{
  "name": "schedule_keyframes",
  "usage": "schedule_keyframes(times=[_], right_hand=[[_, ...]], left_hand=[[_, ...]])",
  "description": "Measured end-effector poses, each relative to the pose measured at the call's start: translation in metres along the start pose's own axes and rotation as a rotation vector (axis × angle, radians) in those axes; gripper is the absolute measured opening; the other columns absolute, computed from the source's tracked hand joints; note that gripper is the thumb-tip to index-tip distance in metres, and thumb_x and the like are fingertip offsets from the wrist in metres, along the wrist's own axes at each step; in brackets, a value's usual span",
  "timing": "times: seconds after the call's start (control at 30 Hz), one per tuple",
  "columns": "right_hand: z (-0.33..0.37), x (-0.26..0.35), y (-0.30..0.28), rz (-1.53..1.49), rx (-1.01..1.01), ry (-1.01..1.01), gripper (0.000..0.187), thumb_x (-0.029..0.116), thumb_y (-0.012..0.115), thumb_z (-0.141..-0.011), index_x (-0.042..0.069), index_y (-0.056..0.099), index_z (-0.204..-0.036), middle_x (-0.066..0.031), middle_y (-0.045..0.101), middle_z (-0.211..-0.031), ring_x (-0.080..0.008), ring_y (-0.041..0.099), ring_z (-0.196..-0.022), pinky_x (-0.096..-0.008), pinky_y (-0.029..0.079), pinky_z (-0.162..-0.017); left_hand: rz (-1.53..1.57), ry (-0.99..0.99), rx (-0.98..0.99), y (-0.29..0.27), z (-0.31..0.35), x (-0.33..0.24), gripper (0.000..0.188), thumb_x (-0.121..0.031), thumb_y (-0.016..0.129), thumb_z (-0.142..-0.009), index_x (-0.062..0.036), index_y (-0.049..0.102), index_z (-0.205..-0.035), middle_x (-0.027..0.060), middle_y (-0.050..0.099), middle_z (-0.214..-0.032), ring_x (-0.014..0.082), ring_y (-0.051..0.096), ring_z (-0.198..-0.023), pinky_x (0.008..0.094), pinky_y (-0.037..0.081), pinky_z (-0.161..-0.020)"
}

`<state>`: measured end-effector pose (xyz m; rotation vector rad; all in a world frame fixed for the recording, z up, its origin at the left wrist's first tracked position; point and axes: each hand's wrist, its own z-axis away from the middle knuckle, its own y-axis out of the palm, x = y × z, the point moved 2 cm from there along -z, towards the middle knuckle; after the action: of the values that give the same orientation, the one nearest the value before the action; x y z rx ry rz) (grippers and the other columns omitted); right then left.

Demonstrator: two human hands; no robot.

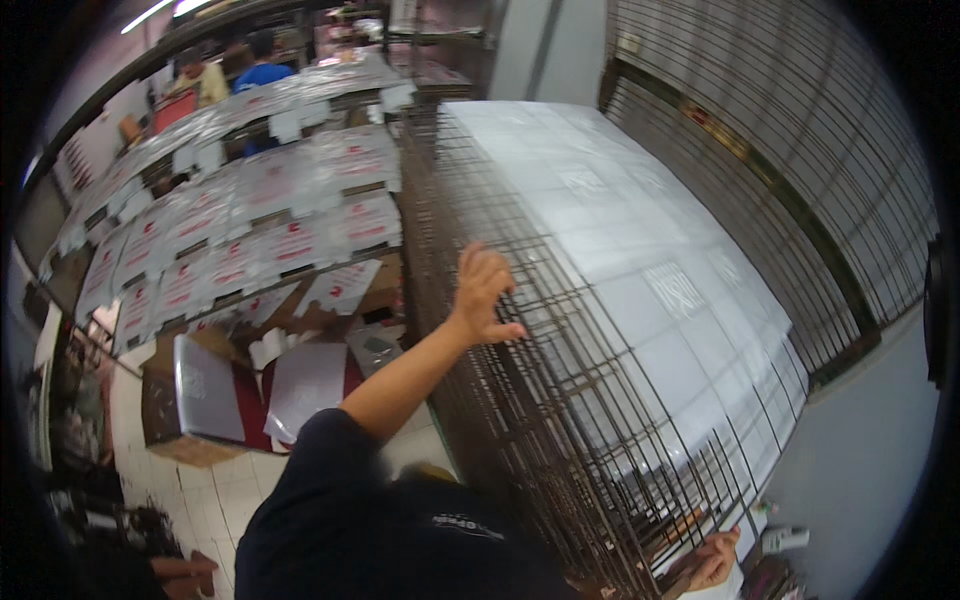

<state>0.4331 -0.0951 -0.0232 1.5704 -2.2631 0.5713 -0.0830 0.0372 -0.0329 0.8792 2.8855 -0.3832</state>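
Observation:
A wire drying rack [625, 375] with stacked metal grid shelves stretches away on the right. Large translucent white sheets [610, 240] with white printed square patterns lie on its top grid. My left hand [485, 297] is at the rack's left edge, thumb and fingers apart, with no sheet in it; whether it touches the wires is unclear. At the near right corner, my right hand [712, 562] has its fingers curled round the edge of the wire grid. That hand is small in the picture and partly cut by the wires.
More raised grid shelves [760, 130] stand behind the sheets. Racks of grey sheets with red print [240, 235] fill the left. A cardboard box [160, 400] with white and dark red sheets stands on the tiled floor [215, 500]. Two people work at the far left.

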Motion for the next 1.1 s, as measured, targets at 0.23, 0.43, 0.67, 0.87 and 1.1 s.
schedule_keyframes(times=[0.23,0.43,0.67,0.87,1.1], right_hand=[[-0.013,0.007,0.016,-0.097,-0.082,-0.057,0.020,0.016,0.051,-0.095,-0.002,0.060,-0.093,-0.0157,0.059,-0.072,-0.0260,0.054,-0.069,-0.0386,0.045,-0.061],[-0.016,-0.001,0.023,-0.116,-0.088,-0.177,0.020,0.012,0.047,-0.095,-0.003,0.061,-0.097,-0.0148,0.058,-0.071,-0.0258,0.053,-0.067,-0.0392,0.043,-0.060],[-0.012,-0.010,0.018,-0.141,-0.076,-0.181,0.020,0.010,0.046,-0.095,-0.002,0.060,-0.101,-0.0153,0.057,-0.074,-0.0250,0.053,-0.067,-0.0376,0.045,-0.059],[-0.007,-0.017,0.015,-0.179,-0.063,-0.129,0.019,0.010,0.046,-0.095,-0.002,0.060,-0.101,-0.0154,0.057,-0.075,-0.0248,0.053,-0.066,-0.0369,0.045,-0.058],[0.003,-0.021,0.008,-0.215,-0.064,-0.077,0.019,0.009,0.046,-0.095,-0.002,0.060,-0.102,-0.0155,0.056,-0.076,-0.0245,0.052,-0.066,-0.0361,0.045,-0.057]], left_hand=[[0.021,-0.001,-0.060,0.003,0.001,-0.006,0.070,-0.079,0.039,-0.081,-0.0096,0.049,-0.076,0.0094,0.050,-0.086,0.0284,0.052,-0.095,0.0500,0.023,-0.109],[-0.002,0.020,-0.079,0.002,-0.002,0.000,0.069,-0.077,0.038,-0.083,-0.0083,0.047,-0.074,0.0101,0.051,-0.087,0.0297,0.051,-0.094,0.0518,0.024,-0.108],[0.010,0.002,-0.079,0.004,-0.001,-0.005,0.069,-0.076,0.036,-0.083,-0.0087,0.046,-0.073,0.0107,0.051,-0.087,0.0294,0.052,-0.093,0.0505,0.024,-0.109],[0.017,-0.009,-0.076,0.003,0.000,-0.004,0.068,-0.076,0.038,-0.082,-0.0090,0.048,-0.074,0.0098,0.051,-0.088,0.0294,0.052,-0.097,0.0506,0.022,-0.109],[0.021,-0.011,-0.061,0.004,0.000,-0.004,0.068,-0.076,0.039,-0.082,-0.0090,0.048,-0.076,0.0095,0.051,-0.088,0.0296,0.052,-0.098,0.0497,0.023,-0.109]])
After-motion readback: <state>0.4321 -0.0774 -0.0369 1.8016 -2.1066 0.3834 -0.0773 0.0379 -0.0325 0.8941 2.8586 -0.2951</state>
